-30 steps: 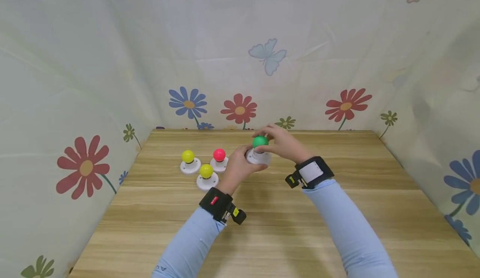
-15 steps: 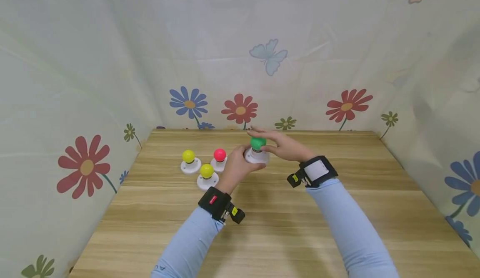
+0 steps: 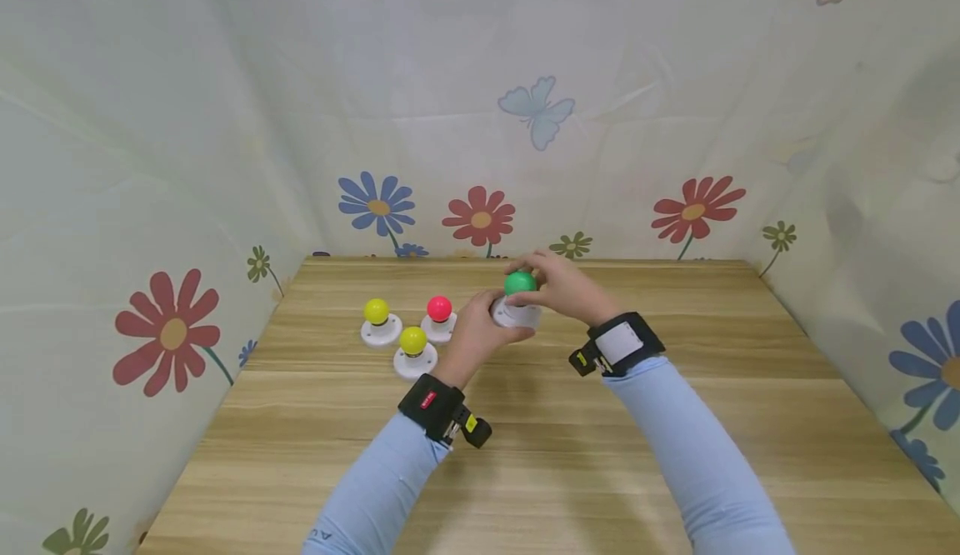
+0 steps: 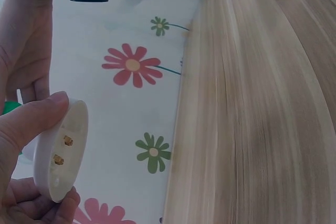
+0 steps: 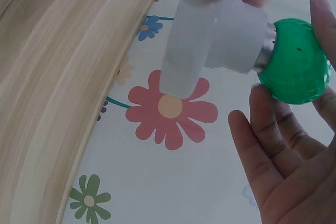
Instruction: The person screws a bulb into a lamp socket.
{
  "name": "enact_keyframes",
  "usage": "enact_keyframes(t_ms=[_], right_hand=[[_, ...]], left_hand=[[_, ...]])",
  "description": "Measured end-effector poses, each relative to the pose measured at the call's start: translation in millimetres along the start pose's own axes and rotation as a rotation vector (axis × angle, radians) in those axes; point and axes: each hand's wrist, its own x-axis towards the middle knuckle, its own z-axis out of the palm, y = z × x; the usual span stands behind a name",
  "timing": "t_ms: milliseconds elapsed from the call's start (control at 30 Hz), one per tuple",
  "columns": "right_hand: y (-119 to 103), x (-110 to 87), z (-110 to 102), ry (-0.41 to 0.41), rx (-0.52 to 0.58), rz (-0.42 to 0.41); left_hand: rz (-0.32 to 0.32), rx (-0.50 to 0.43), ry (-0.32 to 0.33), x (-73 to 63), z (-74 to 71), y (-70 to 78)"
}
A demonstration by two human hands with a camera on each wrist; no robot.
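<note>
My left hand (image 3: pixel 477 334) grips a round white lamp holder (image 3: pixel 516 314) by its rim, raised off the table. A green light bulb (image 3: pixel 520 282) sits in its socket, with a ring of metal cap showing between them in the right wrist view. Thumb and fingers of my right hand (image 3: pixel 567 287) curl round the bulb's globe; in the right wrist view, the right hand (image 5: pixel 294 171) has fingers below the globe and a digit on its far side. Facing the left wrist camera is the holder's hollow underside (image 4: pixel 72 153), with brass-coloured terminals inside.
Left of my hands, three white holders carry bulbs: a yellow bulb (image 3: pixel 376 312), another yellow bulb (image 3: pixel 413 341) nearer me, and a pinkish-red bulb (image 3: pixel 438 308) close to my left hand. They stand on a wooden table (image 3: pixel 600 472). Flowered cloth (image 3: pixel 420 105) hangs behind and at both sides.
My right hand's fingers straighten and shift left over the green bulb half a second ago, then curl round it again now. The left hand keeps its hold on the lamp holder, nearly still.
</note>
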Motion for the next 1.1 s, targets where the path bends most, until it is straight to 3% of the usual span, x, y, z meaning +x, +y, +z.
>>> enact_keyframes(t_ms=[133, 367, 567, 767, 967, 1100], right_hand=[[-0.1, 0.2, 2.5, 0.010, -0.011, 0.028], [6.6, -4.4, -3.7, -0.106, 0.104, -0.160], [8.0, -6.6, -9.8, -0.182, 0.175, -0.217], [7.2, -5.5, -7.4, -0.125, 0.147, -0.153], [0.8, -0.9, -0.5, 0.013, 0.041, -0.028], [-0.4, 0.7, 2.8, 0.026, 0.031, -0.001]], left_hand=[[0.007, 0.001, 0.002, -0.8, 0.3, 0.2], [0.038, 0.004, 0.023, -1.9, -0.1, -0.9], [0.036, -0.015, 0.028, -2.0, -0.8, -0.5], [0.057, -0.011, 0.024, -1.9, -0.5, -2.3], [0.016, -0.002, -0.003, -1.1, 1.7, -2.6], [0.000, 0.005, -0.008, -1.3, 2.4, -2.6]])
